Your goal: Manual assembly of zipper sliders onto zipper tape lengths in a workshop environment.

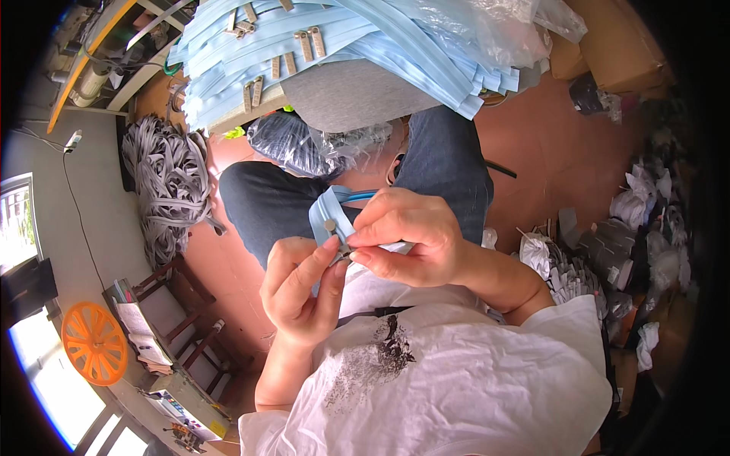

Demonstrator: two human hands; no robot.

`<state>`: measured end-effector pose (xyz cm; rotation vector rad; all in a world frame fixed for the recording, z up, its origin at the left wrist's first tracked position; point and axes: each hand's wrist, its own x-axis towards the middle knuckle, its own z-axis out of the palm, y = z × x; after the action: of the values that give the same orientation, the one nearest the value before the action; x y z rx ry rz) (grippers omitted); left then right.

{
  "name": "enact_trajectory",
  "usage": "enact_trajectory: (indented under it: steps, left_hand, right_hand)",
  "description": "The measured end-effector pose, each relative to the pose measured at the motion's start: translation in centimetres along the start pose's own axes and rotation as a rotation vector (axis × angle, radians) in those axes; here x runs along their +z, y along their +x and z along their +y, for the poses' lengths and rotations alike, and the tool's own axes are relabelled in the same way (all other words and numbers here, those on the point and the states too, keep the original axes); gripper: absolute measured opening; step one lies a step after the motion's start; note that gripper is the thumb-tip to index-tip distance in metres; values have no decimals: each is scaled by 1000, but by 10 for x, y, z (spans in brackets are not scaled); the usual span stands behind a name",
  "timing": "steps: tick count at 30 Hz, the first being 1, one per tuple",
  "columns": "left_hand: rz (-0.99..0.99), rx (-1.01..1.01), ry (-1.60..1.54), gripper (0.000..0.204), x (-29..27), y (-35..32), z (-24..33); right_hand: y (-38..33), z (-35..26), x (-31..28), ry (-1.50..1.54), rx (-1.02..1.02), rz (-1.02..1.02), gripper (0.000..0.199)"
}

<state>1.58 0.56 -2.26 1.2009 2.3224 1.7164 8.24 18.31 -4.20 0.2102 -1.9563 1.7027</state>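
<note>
Above my lap I hold a light blue zipper (325,210) with both hands. A small round grey metal piece (330,225) shows on its tape. My left hand (303,285) is closed, its thumb and fingertips pinched at a small metal zipper slider (344,249), partly hidden by the fingers. From the other side my right hand (414,234) pinches the zipper beside it, fingertips almost meeting those of the left. A loop of the blue tape runs behind the right hand toward my knees.
Ahead, many light blue zippers (372,38) with metal pulls lie on a grey-covered surface (350,95). Left are a heap of grey strips (167,182), a wooden chair (179,304) and an orange wheel (94,343). Plastic bags and scraps (608,243) crowd the right; cardboard boxes (623,45) stand beyond.
</note>
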Motion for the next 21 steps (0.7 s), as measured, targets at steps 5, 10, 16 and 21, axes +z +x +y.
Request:
enact_trajectory:
  steps: [5, 10, 16, 21]
  left_hand:
    - [-15, -7, -58, 29, -3, -1, -1]
    - [-1, -4, -73, 27, -2, -3, -2]
    - [29, -27, -36, 27, 3, -6, 0]
    - [42, 49, 63, 28, 5, -5, 2]
  right_hand:
    - [-1, -2, -2, 3, -2, -35, 21]
    - [-2, -2, -1, 1, 6, -41, 21]
    - [-2, -2, 1, -51, -28, -12, 23]
    - [-1, -3, 4, -127, -96, 33, 24]
